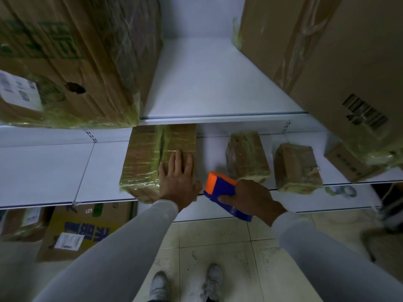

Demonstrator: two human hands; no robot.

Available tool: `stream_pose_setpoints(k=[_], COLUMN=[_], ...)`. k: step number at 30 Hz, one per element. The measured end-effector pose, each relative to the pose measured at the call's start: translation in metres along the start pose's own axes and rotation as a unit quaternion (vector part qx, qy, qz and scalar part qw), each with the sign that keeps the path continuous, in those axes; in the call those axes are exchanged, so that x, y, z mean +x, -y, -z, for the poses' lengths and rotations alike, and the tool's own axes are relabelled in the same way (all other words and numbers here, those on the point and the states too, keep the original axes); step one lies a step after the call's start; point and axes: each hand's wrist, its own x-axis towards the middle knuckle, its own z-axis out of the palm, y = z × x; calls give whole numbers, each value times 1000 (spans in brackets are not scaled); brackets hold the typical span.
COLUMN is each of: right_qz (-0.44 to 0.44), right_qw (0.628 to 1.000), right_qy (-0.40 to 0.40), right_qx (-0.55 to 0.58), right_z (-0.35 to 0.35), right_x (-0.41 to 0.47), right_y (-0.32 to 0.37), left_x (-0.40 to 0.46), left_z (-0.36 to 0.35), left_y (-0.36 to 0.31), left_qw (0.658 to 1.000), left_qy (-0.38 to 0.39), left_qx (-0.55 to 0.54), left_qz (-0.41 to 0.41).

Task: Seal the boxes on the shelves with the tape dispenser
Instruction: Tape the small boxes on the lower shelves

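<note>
A flat cardboard box [150,158] wrapped in yellowish tape lies on the lower white shelf [54,171]. My left hand [177,175] rests flat on its near right part, fingers straight. My right hand [253,198] grips a blue and orange tape dispenser [220,186] just right of that box, above the shelf's front edge. Two smaller taped boxes stand further right, one [246,156] next to the dispenser and another [296,168] beyond it.
Large cardboard boxes sit on the upper shelf at the left [65,62] and right [327,62], with bare shelf [207,83] between. A small box [346,162] and a tape roll [344,191] lie at far right. More boxes [82,232] stand below. Tiled floor underfoot.
</note>
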Motion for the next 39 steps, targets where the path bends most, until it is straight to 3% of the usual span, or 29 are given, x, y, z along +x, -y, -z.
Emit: stream_pose_setpoints(k=[7, 10, 13, 17, 19, 24, 27, 29, 31, 34, 39], right_qz=[7, 29, 47, 43, 45, 51, 47, 43, 41, 37, 36], right_qw=[998, 995, 993, 992, 989, 982, 981, 979, 978, 976, 976], right_qy=[-21, -15, -7, -13, -10, -17, -25, -32, -31, -34, -37], right_qx=[58, 95, 106, 122, 142, 183, 188, 198, 202, 210, 210], right_z=[6, 10, 18, 22, 21, 12, 14, 15, 16, 15, 19], right_x=[-13, -22, -31, -37, -39, -46, -51, -54, -55, -56, -61], right_y=[-4, -12, -19, -11, -2, 8, 7, 7, 8, 5, -15], left_x=[-7, -28, -47, -46, -40, -29, -19, -15, -16, -19, -18], left_z=[4, 8, 10, 21, 25, 32, 50, 56, 51, 38, 15], left_y=[11, 45, 99, 155, 176, 208, 191, 163, 119, 50, 15], left_qw=[999, 990, 968, 951, 959, 988, 992, 998, 998, 988, 993], left_qy=[16, -14, 21, 60, 59, 84, 92, 42, 3, 27, 69], left_qx=[-14, -13, -28, 7, 49, 117, 78, 13, -68, -148, -95], left_qz=[-33, -137, -248, -303, -274, -54, 47, 48, -5, -23, 11])
